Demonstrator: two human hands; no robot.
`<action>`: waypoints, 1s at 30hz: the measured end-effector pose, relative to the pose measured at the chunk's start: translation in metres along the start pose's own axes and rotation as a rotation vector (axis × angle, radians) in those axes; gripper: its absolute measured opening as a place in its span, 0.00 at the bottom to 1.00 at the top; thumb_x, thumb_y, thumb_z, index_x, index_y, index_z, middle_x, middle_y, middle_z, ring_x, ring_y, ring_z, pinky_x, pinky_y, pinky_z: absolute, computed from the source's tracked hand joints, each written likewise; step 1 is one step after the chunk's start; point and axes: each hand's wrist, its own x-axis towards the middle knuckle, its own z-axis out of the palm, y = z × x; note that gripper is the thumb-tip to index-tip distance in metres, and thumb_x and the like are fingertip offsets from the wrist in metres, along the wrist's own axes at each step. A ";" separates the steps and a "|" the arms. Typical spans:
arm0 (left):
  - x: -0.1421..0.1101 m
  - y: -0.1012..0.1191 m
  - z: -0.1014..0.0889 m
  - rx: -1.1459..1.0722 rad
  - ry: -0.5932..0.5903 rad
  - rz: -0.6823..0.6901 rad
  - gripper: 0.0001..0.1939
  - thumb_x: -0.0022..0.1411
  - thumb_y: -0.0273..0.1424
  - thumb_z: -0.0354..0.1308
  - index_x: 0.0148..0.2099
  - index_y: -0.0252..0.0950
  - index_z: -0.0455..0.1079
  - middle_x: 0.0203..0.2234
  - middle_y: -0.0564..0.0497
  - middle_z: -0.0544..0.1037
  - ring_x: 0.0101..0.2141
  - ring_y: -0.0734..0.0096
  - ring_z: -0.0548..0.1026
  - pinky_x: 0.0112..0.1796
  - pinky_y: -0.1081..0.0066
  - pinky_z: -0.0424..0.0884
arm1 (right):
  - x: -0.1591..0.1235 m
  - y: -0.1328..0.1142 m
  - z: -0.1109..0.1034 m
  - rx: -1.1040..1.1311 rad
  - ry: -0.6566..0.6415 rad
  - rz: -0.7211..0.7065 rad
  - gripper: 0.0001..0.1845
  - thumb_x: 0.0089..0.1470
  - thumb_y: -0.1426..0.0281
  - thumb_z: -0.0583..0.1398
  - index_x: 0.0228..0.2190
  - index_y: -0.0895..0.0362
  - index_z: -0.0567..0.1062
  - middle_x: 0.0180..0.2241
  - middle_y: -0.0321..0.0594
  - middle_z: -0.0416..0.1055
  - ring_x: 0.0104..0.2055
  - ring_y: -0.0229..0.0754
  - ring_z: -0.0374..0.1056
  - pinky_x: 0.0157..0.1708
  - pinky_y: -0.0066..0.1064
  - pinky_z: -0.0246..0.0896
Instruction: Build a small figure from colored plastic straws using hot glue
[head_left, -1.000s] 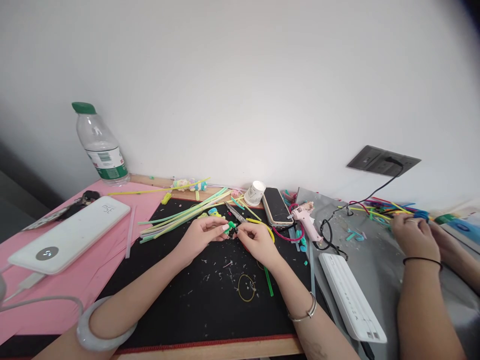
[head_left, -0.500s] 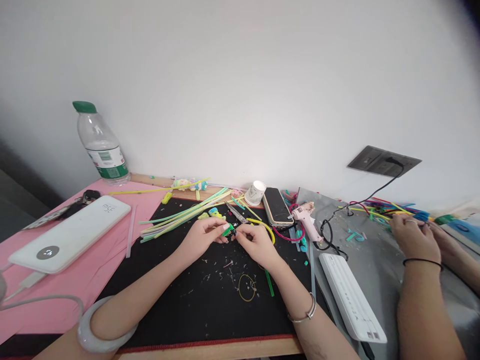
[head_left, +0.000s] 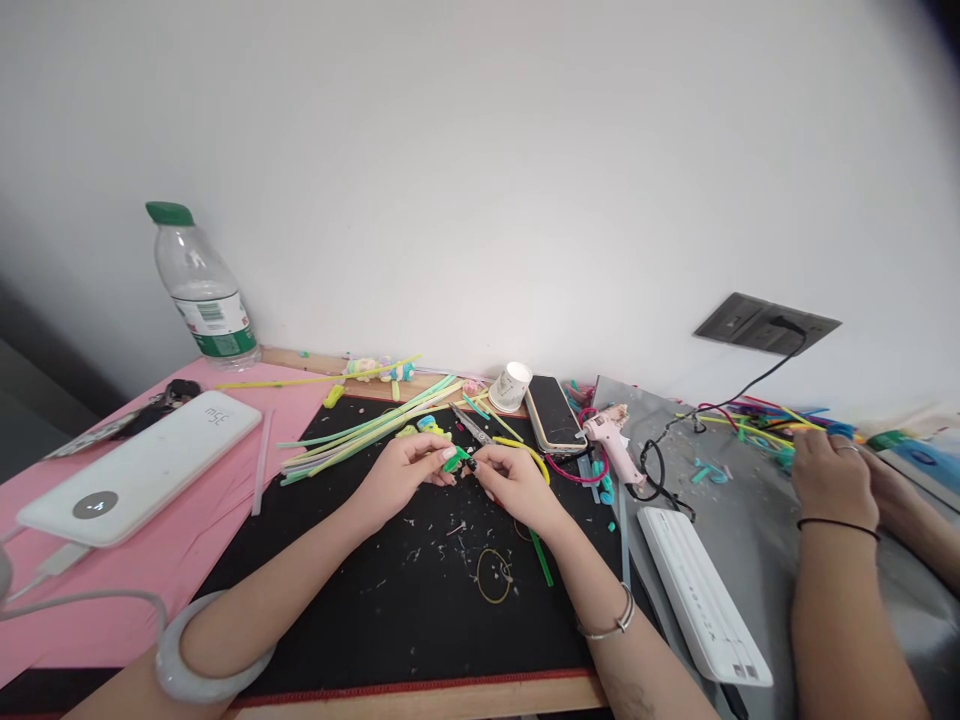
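Note:
My left hand (head_left: 405, 470) and my right hand (head_left: 510, 482) meet over the black mat (head_left: 375, 610), fingers pinched together on a small green straw piece (head_left: 453, 461). A pale bangle rings my left wrist, a thin silver one my right. A bundle of long green and yellow straws (head_left: 360, 432) lies just beyond my left hand. Small scissors (head_left: 471, 425) rest behind my fingers. A yellow rubber band (head_left: 493, 576) and a green straw bit (head_left: 541, 558) lie on the mat near my right forearm.
A water bottle (head_left: 201, 290) stands at the back left, a white power bank (head_left: 142, 465) on pink paper. A paper cup (head_left: 510, 386), phone (head_left: 553, 412), pink glue gun (head_left: 611, 436) and a second power bank (head_left: 701, 592) lie to the right. Another person's hands (head_left: 836, 480) handle straws there.
My hands stay pinched on the green piece, barely shifting. The other person's hands have moved slightly to the right among the coloured straws.

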 end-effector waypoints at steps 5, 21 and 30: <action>-0.001 0.001 0.000 -0.061 -0.021 -0.034 0.14 0.55 0.40 0.63 0.37 0.34 0.73 0.29 0.51 0.76 0.29 0.73 0.74 0.35 0.70 0.72 | 0.000 -0.003 -0.002 0.138 -0.034 0.041 0.12 0.55 0.62 0.57 0.28 0.59 0.70 0.17 0.28 0.59 0.17 0.30 0.51 0.19 0.24 0.45; -0.006 0.008 0.002 -0.193 -0.065 -0.078 0.13 0.53 0.39 0.66 0.33 0.33 0.72 0.26 0.52 0.75 0.27 0.76 0.72 0.34 0.72 0.70 | 0.002 0.005 -0.012 0.189 -0.118 -0.044 0.17 0.55 0.59 0.59 0.31 0.61 0.78 0.20 0.34 0.65 0.22 0.33 0.57 0.24 0.26 0.51; -0.006 0.006 -0.003 -0.262 -0.198 -0.099 0.09 0.56 0.36 0.64 0.33 0.34 0.73 0.27 0.54 0.73 0.27 0.78 0.71 0.32 0.75 0.68 | 0.000 -0.002 -0.016 0.181 -0.118 -0.069 0.15 0.52 0.61 0.62 0.27 0.61 0.79 0.24 0.36 0.68 0.27 0.35 0.61 0.29 0.27 0.55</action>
